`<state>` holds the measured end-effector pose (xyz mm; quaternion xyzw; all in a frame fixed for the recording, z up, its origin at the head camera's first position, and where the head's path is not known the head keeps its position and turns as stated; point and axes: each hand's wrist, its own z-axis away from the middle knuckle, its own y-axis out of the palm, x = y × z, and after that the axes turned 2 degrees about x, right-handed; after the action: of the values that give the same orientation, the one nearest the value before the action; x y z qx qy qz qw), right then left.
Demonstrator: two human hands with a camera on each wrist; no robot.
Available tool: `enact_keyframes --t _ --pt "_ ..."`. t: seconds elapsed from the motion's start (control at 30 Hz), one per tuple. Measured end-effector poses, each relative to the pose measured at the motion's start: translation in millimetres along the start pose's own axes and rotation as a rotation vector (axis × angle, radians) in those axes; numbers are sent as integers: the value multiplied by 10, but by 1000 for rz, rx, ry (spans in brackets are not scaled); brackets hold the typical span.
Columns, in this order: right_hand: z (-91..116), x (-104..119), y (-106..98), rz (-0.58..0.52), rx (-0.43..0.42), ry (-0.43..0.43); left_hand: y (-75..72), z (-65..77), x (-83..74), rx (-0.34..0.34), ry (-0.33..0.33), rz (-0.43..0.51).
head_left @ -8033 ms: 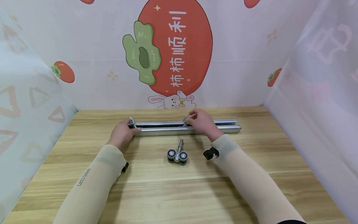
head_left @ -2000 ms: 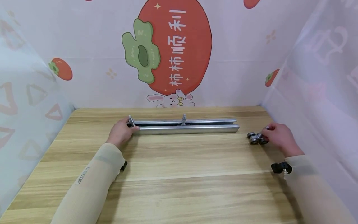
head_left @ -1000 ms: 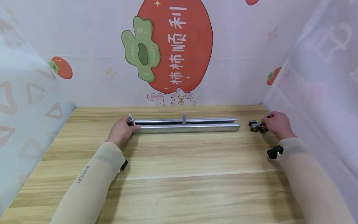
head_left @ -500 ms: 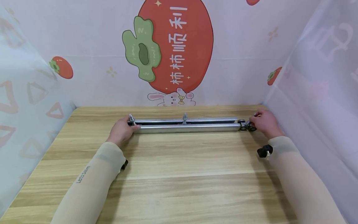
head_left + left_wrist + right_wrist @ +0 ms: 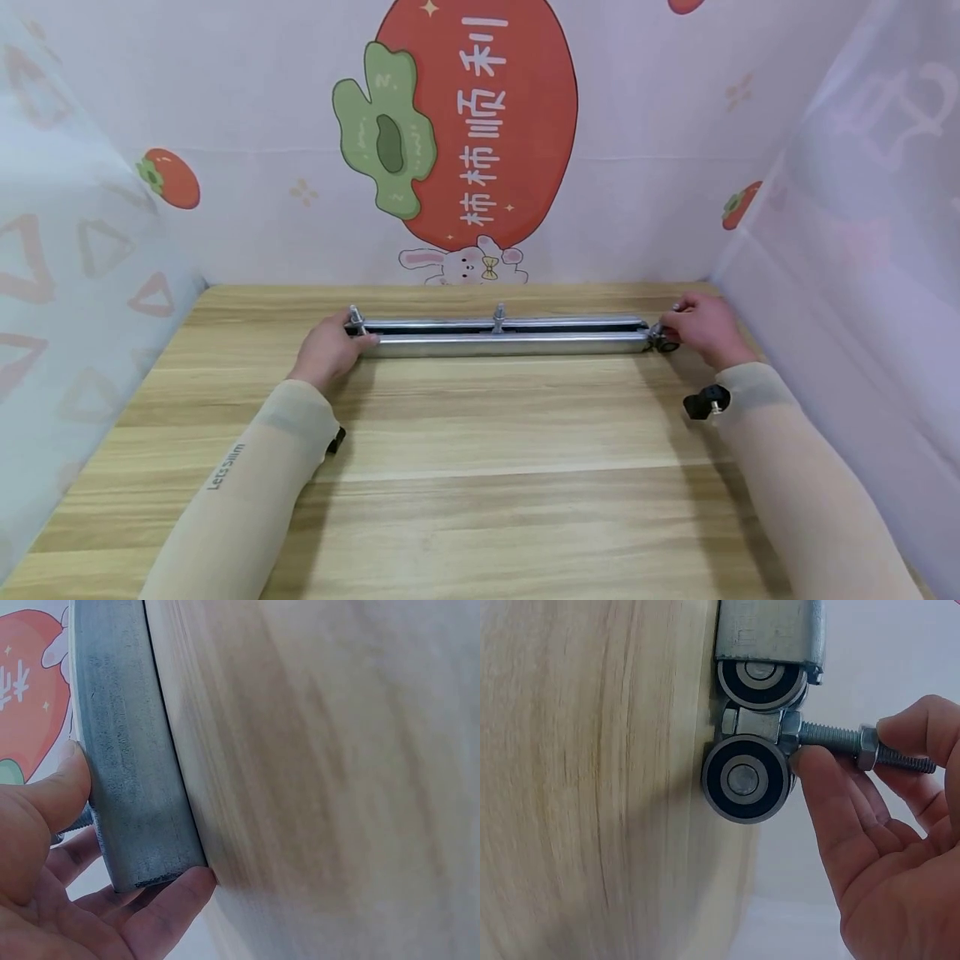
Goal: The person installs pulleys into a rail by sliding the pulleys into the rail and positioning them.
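Observation:
A metal track [image 5: 510,344] with a slot along its top lies across the back of the table. My left hand [image 5: 327,350] holds its left end; in the left wrist view the thumb lies along the side and fingers wrap the end of the track [image 5: 135,765]. At the right end, my right hand [image 5: 708,329] pinches the threaded bolt of a roller trolley [image 5: 754,724]. One wheel pair is partly inside the track's end; the other pair [image 5: 742,780] is outside. Two more bolts stand up from the slot, one at the left end [image 5: 356,317], one mid-track [image 5: 498,318].
The wooden table [image 5: 480,467] stretches in front of the track. A printed cloth wall [image 5: 262,208] stands behind it, with cloth also at both sides. The right-hand cloth [image 5: 840,300] is close beside the right hand.
The trolley lay in front of the track; my right hand took it up, carried it to the right end, then moved it left, partly into the track. The left hand keeps its hold.

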<state>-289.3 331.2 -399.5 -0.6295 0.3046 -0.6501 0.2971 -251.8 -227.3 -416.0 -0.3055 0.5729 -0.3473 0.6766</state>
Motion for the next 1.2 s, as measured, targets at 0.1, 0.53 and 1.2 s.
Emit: enact_keyframes --t 0.1,0.53,1.2 --pt "8 55 33 -42 40 0 -7 7 -4 -6 4 1" --pt "-25 332 101 68 114 -29 2 -4 -9 10 -18 -8" --pt "-4 541 155 61 164 -20 -10 14 -24 14 -24 3"
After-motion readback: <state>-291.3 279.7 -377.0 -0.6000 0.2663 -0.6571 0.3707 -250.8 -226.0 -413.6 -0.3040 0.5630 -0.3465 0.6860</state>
